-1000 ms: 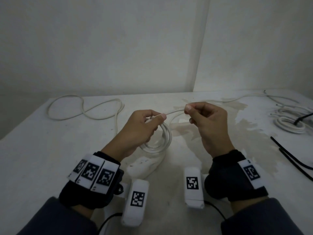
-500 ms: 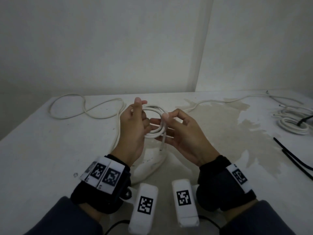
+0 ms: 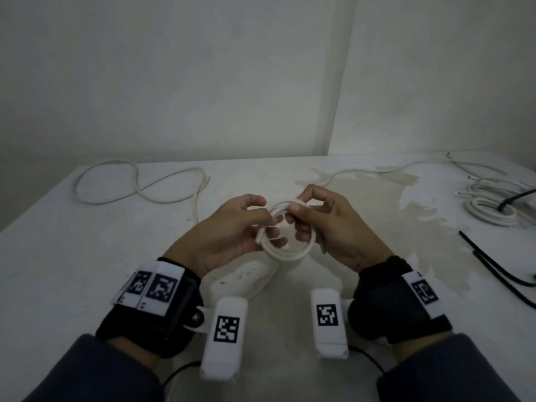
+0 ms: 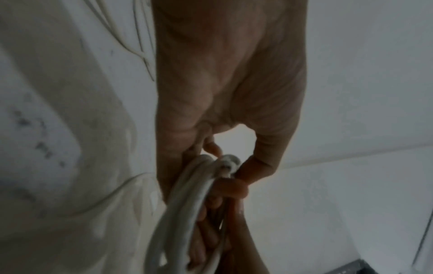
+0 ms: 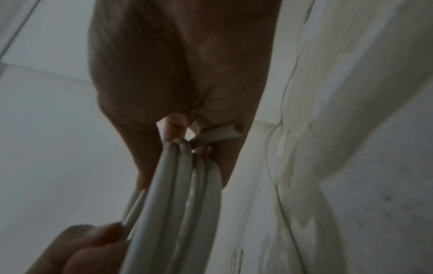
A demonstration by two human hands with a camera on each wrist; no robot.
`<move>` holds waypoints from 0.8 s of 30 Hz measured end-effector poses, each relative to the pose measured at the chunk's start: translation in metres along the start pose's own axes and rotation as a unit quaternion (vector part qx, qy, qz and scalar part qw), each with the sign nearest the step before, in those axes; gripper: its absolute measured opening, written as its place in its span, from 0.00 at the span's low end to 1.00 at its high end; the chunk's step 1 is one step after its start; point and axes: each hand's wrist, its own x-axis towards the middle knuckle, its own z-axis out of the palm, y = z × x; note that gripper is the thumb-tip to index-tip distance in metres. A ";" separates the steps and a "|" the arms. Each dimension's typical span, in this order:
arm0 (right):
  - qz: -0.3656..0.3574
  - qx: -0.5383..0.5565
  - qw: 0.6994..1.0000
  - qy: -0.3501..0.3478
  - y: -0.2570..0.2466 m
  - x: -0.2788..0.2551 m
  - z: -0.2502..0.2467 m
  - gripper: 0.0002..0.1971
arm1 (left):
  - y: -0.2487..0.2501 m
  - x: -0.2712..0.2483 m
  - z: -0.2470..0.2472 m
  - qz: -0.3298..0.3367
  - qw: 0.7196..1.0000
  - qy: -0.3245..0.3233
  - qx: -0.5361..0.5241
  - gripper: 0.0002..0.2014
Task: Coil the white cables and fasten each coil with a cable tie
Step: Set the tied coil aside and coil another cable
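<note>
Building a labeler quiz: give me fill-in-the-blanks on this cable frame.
1. The coil is held by ____ hands.
2. The coil is held ____ the table, not lying on it.
3. The tied coil lies at the table's far ____ side.
4. The loose cable lies far ____.

Missing: both; above; right; left

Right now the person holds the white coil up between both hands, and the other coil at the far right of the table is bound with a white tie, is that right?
Nearly. Both the left hand and the right hand do hold the white coil above the table, but the head view shows the other coil at the far right bound with a black tie, not a white one.
</note>
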 end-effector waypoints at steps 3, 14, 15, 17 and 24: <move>-0.002 -0.076 0.994 -0.075 -0.005 -0.005 0.002 0.08 | 0.004 -0.004 0.000 -0.072 0.994 -0.074 0.036 0.01; -0.006 -0.088 0.996 -0.016 0.000 -0.003 0.018 0.06 | -0.008 0.002 0.011 0.049 0.989 0.069 0.119 0.21; -0.020 -0.099 0.995 -0.001 0.001 -0.001 0.022 0.05 | -0.009 0.004 0.011 0.064 0.988 0.094 0.106 0.21; -0.047 -0.110 0.992 0.032 0.003 0.000 0.026 0.05 | -0.012 0.007 0.012 0.090 0.981 0.143 0.092 0.19; -0.048 -0.215 0.973 0.064 0.008 0.002 0.021 0.12 | -0.024 0.014 0.007 0.145 0.950 0.267 0.070 0.22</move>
